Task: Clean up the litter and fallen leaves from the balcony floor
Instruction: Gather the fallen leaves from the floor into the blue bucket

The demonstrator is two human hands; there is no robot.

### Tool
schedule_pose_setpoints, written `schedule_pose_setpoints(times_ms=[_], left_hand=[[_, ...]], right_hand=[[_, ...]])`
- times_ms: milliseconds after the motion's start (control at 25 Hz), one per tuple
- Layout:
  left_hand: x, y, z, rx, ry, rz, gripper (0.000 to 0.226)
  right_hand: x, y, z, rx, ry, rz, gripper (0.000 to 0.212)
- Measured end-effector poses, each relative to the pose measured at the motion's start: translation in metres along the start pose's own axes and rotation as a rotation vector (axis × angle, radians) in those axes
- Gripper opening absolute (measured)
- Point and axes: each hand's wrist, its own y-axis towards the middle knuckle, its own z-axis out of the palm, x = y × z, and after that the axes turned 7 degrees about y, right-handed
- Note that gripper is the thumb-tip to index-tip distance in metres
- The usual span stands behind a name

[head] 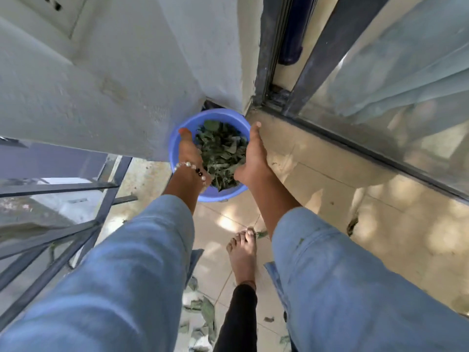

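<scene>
One blue plastic bucket (212,118) of green leaves (220,151), gripped at opposite rims by left hand (189,151) and right hand (253,153). Scattered leaves (203,311) on beige tiled balcony floor (330,199); one metal railing (63,224); one sliding glass door (393,85).

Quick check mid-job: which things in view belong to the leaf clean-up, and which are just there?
Job:
round blue plastic tub full of green leaves
left hand and right hand gripping its rim
loose green leaves on the tiled floor

Not the job:
grey metal railing
glass sliding door
white wall socket
</scene>
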Motion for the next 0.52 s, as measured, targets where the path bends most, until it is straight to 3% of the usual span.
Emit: schedule_pose_setpoints(times_ms=[80, 120, 200, 360, 520], left_hand=[[0.003, -0.01, -0.001, -0.016, -0.021, -0.015, 0.083], [0.007, -0.02, 0.0, -0.063, -0.034, -0.003, 0.082], [0.014, -0.039, 0.006, -0.174, -0.03, 0.019, 0.078], [0.044, -0.065, 0.03, -0.141, 0.14, 0.196, 0.081], [0.09, -0.103, 0.067, -0.077, 0.385, 0.391, 0.057]], right_hand=[[0.002, -0.002, -0.012, 0.066, 0.014, 0.031, 0.116], [0.002, -0.006, -0.018, 0.093, 0.04, 0.05, 0.121], [0.004, -0.024, -0.034, 0.154, 0.144, 0.078, 0.112], [0.006, -0.07, -0.09, 0.298, 0.343, 0.008, 0.092], [0.0, -0.116, -0.18, 0.074, 0.368, -0.168, 0.068]])
